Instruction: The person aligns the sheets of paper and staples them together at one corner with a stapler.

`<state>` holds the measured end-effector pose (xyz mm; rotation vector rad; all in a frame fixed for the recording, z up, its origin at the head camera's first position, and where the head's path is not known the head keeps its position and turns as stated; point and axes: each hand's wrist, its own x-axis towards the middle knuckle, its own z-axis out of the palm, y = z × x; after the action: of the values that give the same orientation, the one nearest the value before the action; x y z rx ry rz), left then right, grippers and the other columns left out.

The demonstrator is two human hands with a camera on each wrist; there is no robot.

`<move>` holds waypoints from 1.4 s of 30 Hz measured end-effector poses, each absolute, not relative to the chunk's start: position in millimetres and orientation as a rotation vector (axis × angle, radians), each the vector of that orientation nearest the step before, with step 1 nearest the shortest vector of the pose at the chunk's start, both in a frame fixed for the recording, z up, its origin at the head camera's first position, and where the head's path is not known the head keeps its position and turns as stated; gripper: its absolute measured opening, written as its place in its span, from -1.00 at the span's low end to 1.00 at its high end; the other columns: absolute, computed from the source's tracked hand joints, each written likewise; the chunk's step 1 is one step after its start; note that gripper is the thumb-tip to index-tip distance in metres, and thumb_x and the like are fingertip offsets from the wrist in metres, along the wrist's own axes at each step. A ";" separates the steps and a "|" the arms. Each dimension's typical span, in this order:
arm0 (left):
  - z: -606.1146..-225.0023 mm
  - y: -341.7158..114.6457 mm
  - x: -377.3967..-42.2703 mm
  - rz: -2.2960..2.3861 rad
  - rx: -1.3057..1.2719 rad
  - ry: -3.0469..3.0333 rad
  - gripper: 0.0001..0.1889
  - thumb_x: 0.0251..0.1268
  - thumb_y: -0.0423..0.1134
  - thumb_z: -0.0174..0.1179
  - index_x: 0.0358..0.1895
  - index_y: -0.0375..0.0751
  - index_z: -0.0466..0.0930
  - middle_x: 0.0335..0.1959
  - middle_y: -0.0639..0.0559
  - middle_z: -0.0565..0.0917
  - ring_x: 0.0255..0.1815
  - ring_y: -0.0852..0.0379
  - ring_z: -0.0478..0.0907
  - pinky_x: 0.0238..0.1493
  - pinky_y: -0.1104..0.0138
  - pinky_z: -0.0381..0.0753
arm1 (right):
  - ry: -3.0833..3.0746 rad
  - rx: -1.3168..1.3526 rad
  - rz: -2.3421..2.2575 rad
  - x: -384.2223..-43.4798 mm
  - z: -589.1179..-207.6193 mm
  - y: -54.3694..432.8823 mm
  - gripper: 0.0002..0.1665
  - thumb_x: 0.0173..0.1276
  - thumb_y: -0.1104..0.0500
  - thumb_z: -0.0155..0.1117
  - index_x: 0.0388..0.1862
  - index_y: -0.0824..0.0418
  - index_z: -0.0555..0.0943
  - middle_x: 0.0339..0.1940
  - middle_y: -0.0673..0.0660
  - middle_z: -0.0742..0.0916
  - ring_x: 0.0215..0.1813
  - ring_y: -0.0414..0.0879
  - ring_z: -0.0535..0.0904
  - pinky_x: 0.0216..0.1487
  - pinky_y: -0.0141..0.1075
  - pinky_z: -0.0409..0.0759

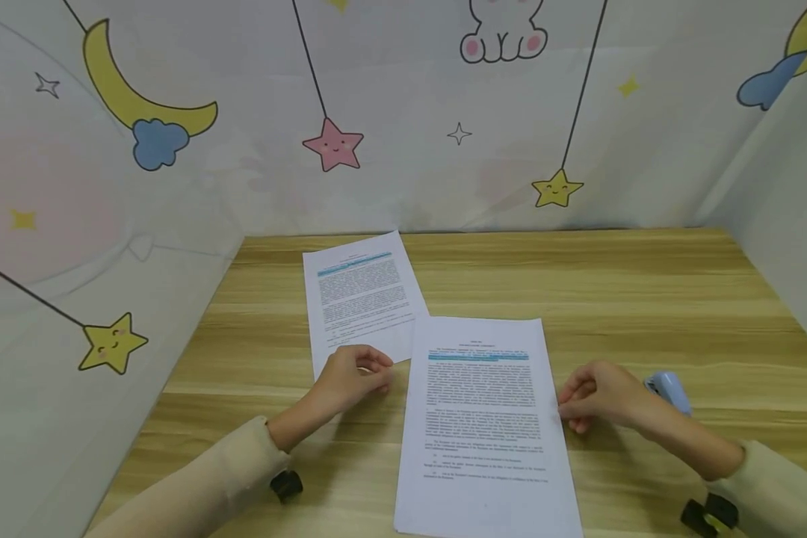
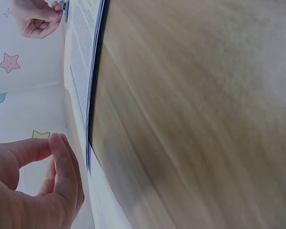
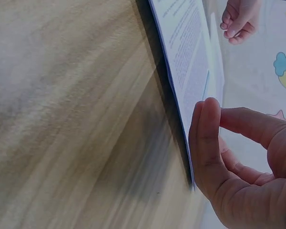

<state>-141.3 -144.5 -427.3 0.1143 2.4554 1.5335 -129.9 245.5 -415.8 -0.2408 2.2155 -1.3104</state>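
A printed page point(image 1: 487, 388) with a blue highlighted band lies on the table as the top of what looks like a thin stack. Its upper left corner overlaps a second printed page point(image 1: 363, 288), tilted further back. My left hand point(image 1: 350, 381) hovers just left of the stack, thumb and fingertips close together with nothing between them; a small gap separates it from the paper. On the other side, my right hand point(image 1: 598, 396) has its bent fingers at the stack's right edge, seemingly touching it. In the right wrist view the stack's edge point(image 3: 174, 95) runs past the fingers.
A light blue stapler-like object point(image 1: 669, 390) sits beyond my right wrist, partly covered. Wood-grain table point(image 1: 612, 284) spreads around the papers. A white cloth wall point(image 1: 403, 179) with cartoon stars and a moon encloses the back and sides.
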 end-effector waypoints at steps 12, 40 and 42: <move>-415.7 -159.8 -147.9 1.567 0.040 2.510 -0.88 0.25 -0.46 0.32 -0.19 -0.46 0.66 -0.39 -0.10 0.71 -0.35 -0.11 0.73 -0.24 0.14 0.76 | 2.209 -0.312 -1.370 -149.0 -395.8 223.6 -0.85 0.27 0.40 0.38 -0.27 0.50 0.61 -0.51 0.15 0.69 -0.45 0.00 0.68 -0.34 -0.21 0.76; -399.1 -195.7 -171.3 1.623 -0.102 2.386 -0.75 0.41 -0.41 0.22 0.01 -0.57 0.57 -0.05 -0.41 0.64 -0.17 -0.01 0.70 -0.08 0.25 0.74 | 2.217 -0.330 -1.432 -212.7 -376.7 144.7 -0.81 0.33 0.33 0.38 -0.18 0.47 0.65 -0.37 0.23 0.74 -0.34 0.05 0.72 -0.06 -0.07 0.74; -399.1 -199.4 -173.7 1.636 -0.105 2.379 -0.73 0.42 -0.41 0.21 0.03 -0.58 0.55 -0.03 -0.42 0.63 -0.16 0.00 0.70 -0.05 0.26 0.73 | 2.228 -0.328 -1.440 -216.9 -378.6 138.4 -0.82 0.32 0.33 0.39 -0.19 0.46 0.66 -0.38 0.23 0.74 -0.34 0.04 0.72 -0.06 -0.09 0.74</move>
<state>-173.7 -199.4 -399.1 -0.1053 2.3788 1.6362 -216.9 138.4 -378.6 -0.3283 2.2284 -1.4403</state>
